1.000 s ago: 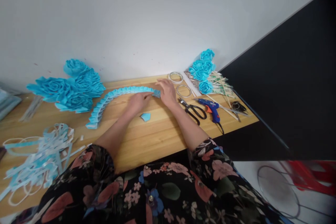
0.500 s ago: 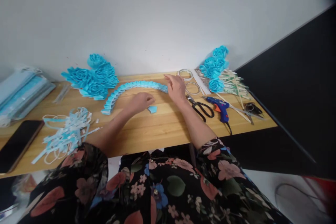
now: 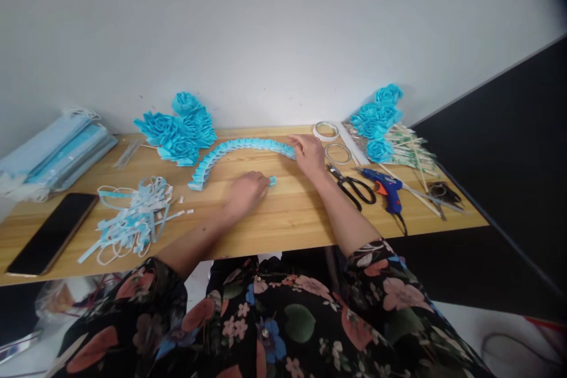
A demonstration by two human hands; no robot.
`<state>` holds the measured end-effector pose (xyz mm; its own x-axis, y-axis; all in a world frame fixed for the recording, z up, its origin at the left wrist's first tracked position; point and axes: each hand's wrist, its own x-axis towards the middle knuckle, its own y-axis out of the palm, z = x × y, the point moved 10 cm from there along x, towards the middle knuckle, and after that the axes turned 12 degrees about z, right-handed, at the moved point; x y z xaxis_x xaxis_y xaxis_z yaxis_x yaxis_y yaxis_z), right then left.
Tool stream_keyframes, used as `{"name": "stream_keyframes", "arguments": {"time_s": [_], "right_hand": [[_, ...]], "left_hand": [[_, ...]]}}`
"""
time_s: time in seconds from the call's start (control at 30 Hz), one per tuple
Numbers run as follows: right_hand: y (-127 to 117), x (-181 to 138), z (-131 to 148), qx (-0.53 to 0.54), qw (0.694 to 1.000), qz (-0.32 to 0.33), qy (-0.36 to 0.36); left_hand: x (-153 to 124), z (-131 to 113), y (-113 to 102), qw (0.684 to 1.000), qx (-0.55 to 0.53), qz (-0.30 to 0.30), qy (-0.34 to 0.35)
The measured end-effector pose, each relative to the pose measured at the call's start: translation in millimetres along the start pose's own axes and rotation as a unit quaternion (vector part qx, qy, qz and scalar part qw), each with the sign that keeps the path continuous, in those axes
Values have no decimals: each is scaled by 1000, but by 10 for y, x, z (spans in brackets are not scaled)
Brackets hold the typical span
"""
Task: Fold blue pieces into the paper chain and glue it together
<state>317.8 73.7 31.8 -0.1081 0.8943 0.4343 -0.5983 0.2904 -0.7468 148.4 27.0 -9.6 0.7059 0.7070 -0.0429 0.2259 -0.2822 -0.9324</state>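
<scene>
A curved row of overlapping light-blue folded pieces point(image 3: 241, 144) arches across the middle of the wooden table. At its right end, my right hand point(image 3: 310, 156) has its fingers bent down and closed on the last pieces, partly hiding them. My left hand point(image 3: 248, 194), a little blurred, is inside the curve, low over the wood. Its fingertips are pinched on a small light-blue piece point(image 3: 273, 180), of which only the outer part shows.
Blue fabric-like roses point(image 3: 181, 130) stand behind on the left, more roses point(image 3: 376, 121) on the right. Tape rolls point(image 3: 325, 131), scissors point(image 3: 352, 186) and a blue glue gun point(image 3: 383, 183) lie right. Left are cut strips point(image 3: 137, 215), a phone point(image 3: 53, 233) and packed face masks point(image 3: 57, 150).
My view has swung left, so everything sits farther right in the picture. My left hand has moved onto the small blue piece that lay beside it. My right hand stays at the row's end.
</scene>
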Motion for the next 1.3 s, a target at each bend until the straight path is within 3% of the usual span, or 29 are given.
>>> {"name": "stream_keyframes", "arguments": {"time_s": [0.1,0.17,0.27,0.37,0.5,0.8,0.9,0.97,1.1,1.2,1.3], "right_hand": [[53,-7,-5,71,997,9,17],[134,-15,-11,158,986,27,35],[342,-30,36,306,946,89,56],[532,-58,133,381,908,160,72],[600,-82,215,407,888,197,86],[639,-88,222,408,887,196,88],[648,-85,92,439,874,169,124],[628,-80,-32,474,857,135,153],[568,-66,-222,516,833,80,181],[545,-60,-262,515,834,74,182],[540,-57,-211,505,841,88,171]], "left_hand": [[75,287,-95,974,-211,-46,-66],[122,437,-60,917,-384,-57,-93],[176,505,23,810,-576,-69,-86],[167,551,92,743,-658,-92,-80],[118,605,174,717,-684,-101,-87],[135,601,200,759,-642,-84,-64],[121,701,135,804,-580,-110,-74],[80,763,5,853,-493,-151,-84],[33,637,-235,937,-287,-192,-57],[57,506,-226,963,-207,-171,-19],[75,535,-162,970,-186,-156,-18]]}}
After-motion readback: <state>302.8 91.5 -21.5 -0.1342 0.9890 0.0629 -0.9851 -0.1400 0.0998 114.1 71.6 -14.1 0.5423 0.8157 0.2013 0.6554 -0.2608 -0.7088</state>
